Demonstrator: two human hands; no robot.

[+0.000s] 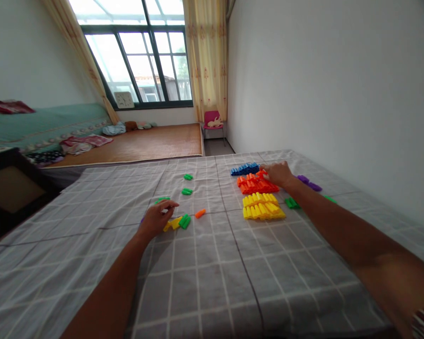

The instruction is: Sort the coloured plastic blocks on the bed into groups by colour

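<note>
My right hand [278, 174] reaches over the pile of orange plastic pieces [256, 185], its fingertips closed on one orange piece [261, 174] at the back of the pile. Behind it lies a row of blue pieces [245, 169]; in front is a stacked block of yellow pieces [263, 207]. Over on the left, my left hand [158, 215] hovers with curved fingers apart, seemingly empty. Close by it are yellow pieces [175, 223], a green piece [184, 221] and a single orange piece [199, 213]. A green piece [162, 199] is partly hidden behind the left hand.
More green pieces [187, 191] lie farther back on the grey checked cloth [205, 263]. Purple pieces [309, 183] and green pieces [291, 203] lie beside my right forearm. The white wall [332, 94] borders the right side; a low bed [155, 143] stands beyond.
</note>
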